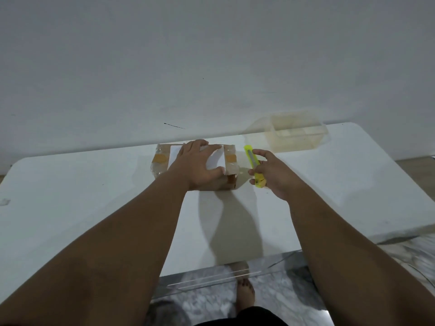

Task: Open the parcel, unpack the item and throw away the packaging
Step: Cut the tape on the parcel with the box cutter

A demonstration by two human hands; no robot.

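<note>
A small brown cardboard parcel (160, 161) wrapped in clear tape, with a white label on top, sits on the white table (82, 196) near its far edge. My left hand (200, 165) lies flat on top of the parcel, fingers spread over the label, thumb down its near right corner. Just right of the parcel, my right hand (270, 175) grips a yellow utility knife (253, 161) by its handle. The knife points away from me and hangs a little apart from the parcel's right side.
A clear plastic container (296, 135) stands at the table's far right against the white wall. My bare foot (246, 295) shows on the marbled floor beyond the table's near edge. A transparent panel lies below that edge.
</note>
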